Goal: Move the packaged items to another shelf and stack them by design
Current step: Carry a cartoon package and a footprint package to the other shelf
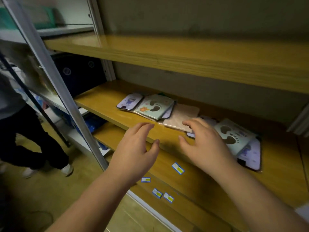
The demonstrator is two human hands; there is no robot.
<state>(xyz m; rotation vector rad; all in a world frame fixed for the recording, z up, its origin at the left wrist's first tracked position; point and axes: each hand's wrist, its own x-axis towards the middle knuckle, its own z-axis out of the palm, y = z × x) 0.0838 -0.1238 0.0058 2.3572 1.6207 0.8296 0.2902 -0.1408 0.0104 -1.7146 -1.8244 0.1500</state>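
Packs: flat packaged items lie loose on the middle shelf (103, 104), in two overlapping clusters with a beige pack (179, 117) between them.
Left cluster: a footprint pack (154, 106) lies over a lilac pack (129, 101), towards the back of the shelf.
Right cluster: a second footprint pack (234, 136) lies over another lilac pack (250, 156), by the front edge.
Beige pack: long axis runs from front to back, tilted a little to the right; its near end is under the right fingertips.
Right hand (203, 144): palm down, fingers spread and curved, tips touching or just above the beige pack; I cannot tell which. It grips nothing.
Left hand (135, 148): empty, fingers loosely spread, hovering at the shelf's front edge, apart from every pack.
Key relation: the beige pack lies straight ahead of the right hand, which is clearly the nearer; the left cluster is forward of the left hand.
Top shelf (184, 54): bare, probably the target.
Stickers (178, 168): small labels on the lower boards.
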